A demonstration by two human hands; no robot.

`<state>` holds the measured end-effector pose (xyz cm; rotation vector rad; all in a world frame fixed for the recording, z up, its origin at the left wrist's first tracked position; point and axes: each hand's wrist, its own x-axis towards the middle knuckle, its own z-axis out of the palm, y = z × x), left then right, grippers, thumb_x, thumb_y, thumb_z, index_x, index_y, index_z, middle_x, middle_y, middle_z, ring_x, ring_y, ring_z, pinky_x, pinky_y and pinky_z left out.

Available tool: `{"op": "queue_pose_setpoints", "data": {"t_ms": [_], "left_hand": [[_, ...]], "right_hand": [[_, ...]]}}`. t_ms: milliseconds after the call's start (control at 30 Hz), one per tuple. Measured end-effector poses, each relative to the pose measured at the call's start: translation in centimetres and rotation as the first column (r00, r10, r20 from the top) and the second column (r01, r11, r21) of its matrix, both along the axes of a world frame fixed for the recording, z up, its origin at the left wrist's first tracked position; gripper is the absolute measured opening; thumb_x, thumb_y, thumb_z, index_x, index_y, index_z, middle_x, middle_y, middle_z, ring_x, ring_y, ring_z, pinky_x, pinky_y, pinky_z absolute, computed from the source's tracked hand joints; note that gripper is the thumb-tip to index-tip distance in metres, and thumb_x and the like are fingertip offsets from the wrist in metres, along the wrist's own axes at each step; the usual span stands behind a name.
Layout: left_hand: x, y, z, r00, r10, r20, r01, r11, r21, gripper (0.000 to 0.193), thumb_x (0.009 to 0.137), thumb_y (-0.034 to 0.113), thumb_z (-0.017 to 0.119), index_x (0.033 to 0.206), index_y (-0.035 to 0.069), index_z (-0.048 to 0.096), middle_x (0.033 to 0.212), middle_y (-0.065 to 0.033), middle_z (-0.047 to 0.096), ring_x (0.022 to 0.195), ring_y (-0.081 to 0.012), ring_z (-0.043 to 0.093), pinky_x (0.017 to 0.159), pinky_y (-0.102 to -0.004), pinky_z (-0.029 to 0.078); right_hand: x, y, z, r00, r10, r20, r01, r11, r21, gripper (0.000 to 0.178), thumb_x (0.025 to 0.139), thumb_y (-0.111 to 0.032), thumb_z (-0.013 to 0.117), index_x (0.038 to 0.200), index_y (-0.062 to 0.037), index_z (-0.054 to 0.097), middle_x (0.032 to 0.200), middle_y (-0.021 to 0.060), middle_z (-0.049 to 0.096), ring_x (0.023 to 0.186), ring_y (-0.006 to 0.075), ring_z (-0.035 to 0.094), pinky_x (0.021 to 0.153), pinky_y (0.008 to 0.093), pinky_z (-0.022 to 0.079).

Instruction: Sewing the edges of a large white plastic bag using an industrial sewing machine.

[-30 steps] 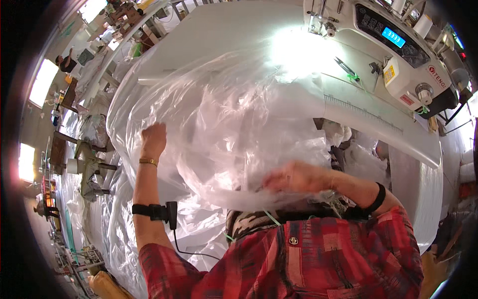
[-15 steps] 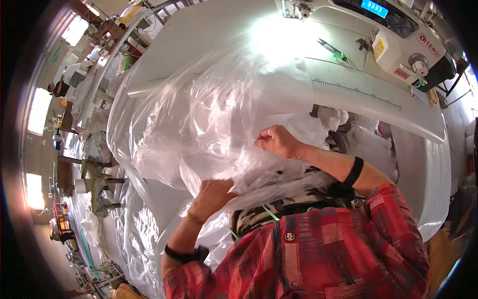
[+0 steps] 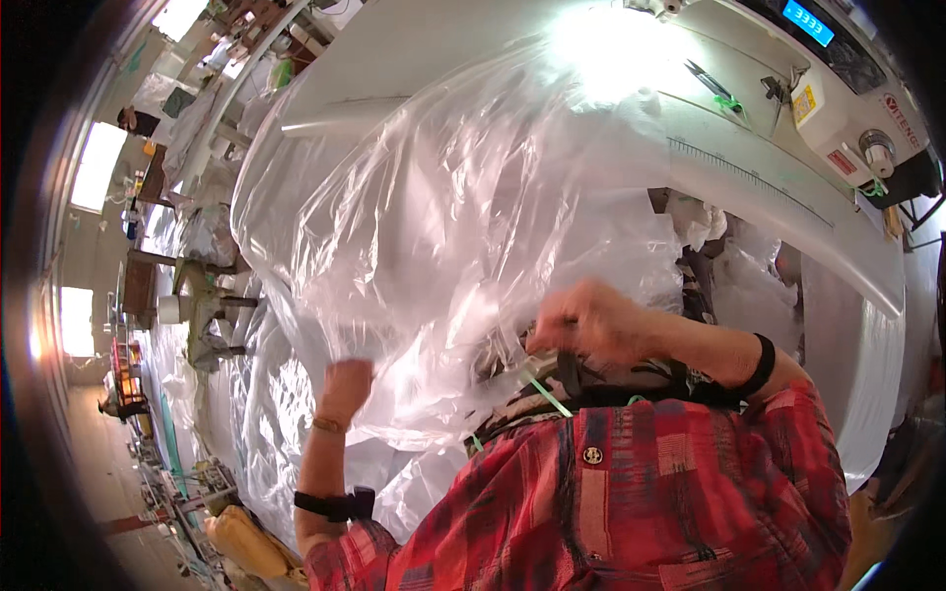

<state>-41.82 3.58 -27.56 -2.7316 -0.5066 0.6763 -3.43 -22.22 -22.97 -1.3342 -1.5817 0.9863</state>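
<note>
A large sheet of clear plastic film (image 3: 443,217) spreads in wrinkles from the lit table down toward my lap. My left hand (image 3: 347,387) is closed on its near left part, fingers mostly turned away. Over my lap, my right hand (image 3: 596,320) is curled closed at the film's near edge and slightly blurred; its fingertips are partly hidden. Between the two hands the film hangs in bright folds.
A white sewing machine (image 3: 847,123) with a blue display stands at the upper right under a bright lamp. Thread snips (image 3: 714,87) with green on them lie on the table near a printed ruler scale (image 3: 749,177). A stool (image 3: 207,315) stands left.
My hands have moved apart: the left went left, the right moved right and nearer to me. The film between them is spread wider, and the whole view has shifted a little.
</note>
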Motion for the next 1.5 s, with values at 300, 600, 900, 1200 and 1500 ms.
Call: {"op": "queue_pose_setpoints", "data": {"t_ms": [300,600,900,1200,1500], "left_hand": [[25.3,-11.5,15.0,0.632,0.184,0.753,0.472,0.679,-0.562,0.02,0.087,0.004,0.058,0.106,0.002,0.063,0.102,-0.0156,0.065,0.092,-0.0322,0.064,0.078,-0.0363,0.051],[28.3,-12.1,11.6,0.559,0.591,0.582,0.408,0.416,-0.813,0.018,0.089,0.013,0.066,0.102,0.001,0.059,0.093,-0.0071,0.065,0.086,-0.0133,0.065,0.066,-0.0266,0.052],[28.5,-12.2,13.3,0.291,0.468,0.834,0.398,0.734,-0.551,0.014,0.088,0.007,0.065,0.102,0.002,0.065,0.097,-0.0045,0.065,0.082,-0.0105,0.06,0.063,-0.0227,0.046],[27.2,-12.7,12.4,0.556,0.638,0.533,0.373,0.381,-0.846,0.046,0.082,0.025,0.076,0.117,0.002,0.059,0.102,-0.0119,0.067,0.09,-0.0185,0.065,0.077,-0.0303,0.052],[26.3,-11.9,9.5,0.603,0.734,0.313,0.274,0.178,-0.945,0.053,0.08,0.013,0.076,0.121,-0.006,0.049,0.074,-0.0037,0.062,0.063,-0.0062,0.054,0.056,-0.0218,0.044]], "right_hand": [[1.4,3.8,-2.6,0.457,-0.681,-0.572,0.685,0.68,-0.262,0.034,0.093,-0.031,0.062,0.097,0.0019,0.061,0.087,0.0034,0.066,0.083,0.0122,0.059,0.079,0.027,0.046],[-1.5,-0.9,1.8,0.784,-0.438,-0.441,0.462,0.885,-0.056,0.02,0.091,-0.017,0.066,0.099,0.0013,0.06,0.092,0.0054,0.066,0.089,0.0107,0.06,0.078,0.0272,0.049],[1.5,7.1,-2.7,0.586,-0.731,-0.348,0.637,0.682,-0.36,0.037,0.086,-0.031,0.07,0.099,0.0021,0.058,0.083,0.0086,0.058,0.083,0.0126,0.052,0.069,0.0294,0.045],[-3.3,-0.3,3.5,0.787,-0.448,-0.425,0.476,0.878,-0.043,0.007,0.089,-0.006,0.062,0.09,0.0005,0.059,0.081,0.0091,0.067,0.078,0.0121,0.063,0.069,0.0319,0.05],[-1.7,-1.4,1.8,0.959,-0.117,0.259,0.03,0.947,0.319,0.019,0.081,-0.012,0.063,0.098,-0.0039,0.062,0.089,0.0169,0.064,0.092,0.0359,0.061,0.075,0.0457,0.048]]}}
